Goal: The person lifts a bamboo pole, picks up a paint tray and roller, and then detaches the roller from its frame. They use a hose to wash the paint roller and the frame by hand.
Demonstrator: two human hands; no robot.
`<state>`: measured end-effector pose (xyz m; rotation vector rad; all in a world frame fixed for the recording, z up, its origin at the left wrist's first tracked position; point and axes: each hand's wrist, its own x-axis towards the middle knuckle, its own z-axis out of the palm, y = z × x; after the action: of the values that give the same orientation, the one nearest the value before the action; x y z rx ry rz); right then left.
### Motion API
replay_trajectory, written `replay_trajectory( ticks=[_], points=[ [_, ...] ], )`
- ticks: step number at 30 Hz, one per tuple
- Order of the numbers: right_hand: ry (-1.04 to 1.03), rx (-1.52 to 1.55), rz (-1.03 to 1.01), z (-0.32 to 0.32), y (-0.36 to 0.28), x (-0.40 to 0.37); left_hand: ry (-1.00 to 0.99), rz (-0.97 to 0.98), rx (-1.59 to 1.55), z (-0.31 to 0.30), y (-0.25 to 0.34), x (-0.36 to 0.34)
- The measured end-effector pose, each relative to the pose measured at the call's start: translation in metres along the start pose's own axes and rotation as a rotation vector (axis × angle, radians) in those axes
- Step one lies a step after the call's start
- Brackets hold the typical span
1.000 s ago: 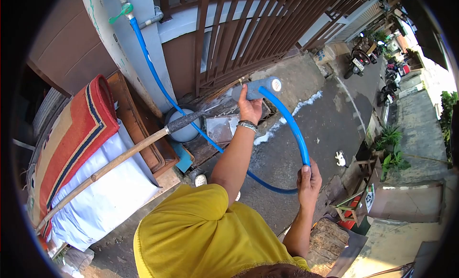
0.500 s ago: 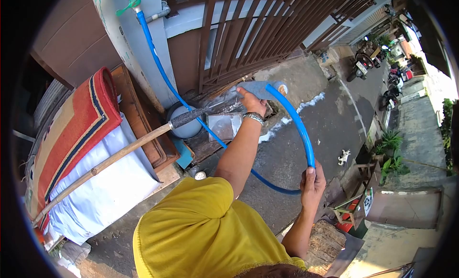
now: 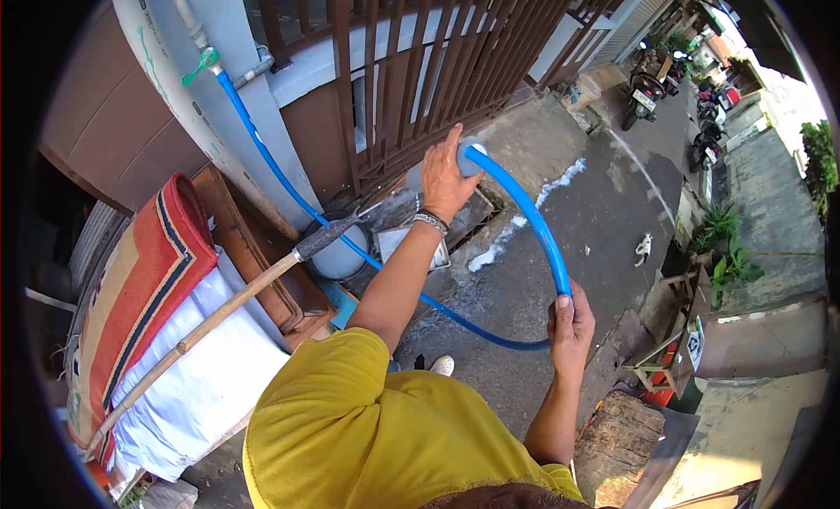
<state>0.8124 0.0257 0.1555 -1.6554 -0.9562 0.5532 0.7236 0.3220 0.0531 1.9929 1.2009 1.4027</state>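
My left hand [image 3: 444,181] is stretched upward, with its fingers along the side of a grey rounded object [image 3: 471,161] whose kind I cannot make out. One end of a blue hose [image 3: 534,213] meets this object. Lower on the right, my right hand [image 3: 570,323] grips the hose, thumb on top. From there the hose loops back left along the ground and up to a tap with a green handle [image 3: 203,64]. Left of my left forearm lies a wooden pole [image 3: 219,321] with a dark sleeve and a thin metal tip.
A grey bucket [image 3: 335,259] and a shallow tray [image 3: 411,246] stand by the brown gate [image 3: 411,71]. At left, a red-striped rug [image 3: 153,290] lies over white sheeting [image 3: 201,378]. A cat [image 3: 643,248] and a parked motorcycle [image 3: 643,98] are on the right.
My left hand has turned and its fingers have straightened; the grey object now faces me end-on instead of lengthwise. The view has shifted, and a shoe shows more fully below.
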Motion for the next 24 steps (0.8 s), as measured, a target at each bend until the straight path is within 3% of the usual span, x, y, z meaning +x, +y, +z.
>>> replay_trajectory(
  ticks=[3, 7, 8, 12, 16, 19, 24],
  points=[
    [0.003, 0.013, 0.007, -0.001, 0.000, 0.002, -0.168, -0.150, -0.241, -0.008, -0.007, 0.018],
    [0.026, 0.027, 0.018, 0.000, 0.005, 0.006, -0.301, 0.021, -0.530, -0.005, -0.045, 0.042],
    [0.030, 0.013, 0.014, 0.001, 0.007, 0.008, -0.388, -0.111, -0.646, -0.008, -0.046, 0.042],
    [0.042, -0.026, -0.023, 0.005, 0.014, 0.013, -0.333, -0.121, -0.863, -0.014, -0.035, 0.029],
    [0.016, -0.067, 0.001, 0.008, 0.013, 0.015, -0.244, -0.006, -0.810, -0.003, -0.046, 0.022],
    [-0.006, -0.090, 0.016, 0.008, 0.011, 0.013, -0.365, -0.105, -0.810, -0.004, -0.051, 0.022],
    [-0.020, -0.075, 0.044, 0.010, 0.012, 0.011, -0.333, -0.131, -0.683, 0.003, -0.079, 0.002]
  ],
)
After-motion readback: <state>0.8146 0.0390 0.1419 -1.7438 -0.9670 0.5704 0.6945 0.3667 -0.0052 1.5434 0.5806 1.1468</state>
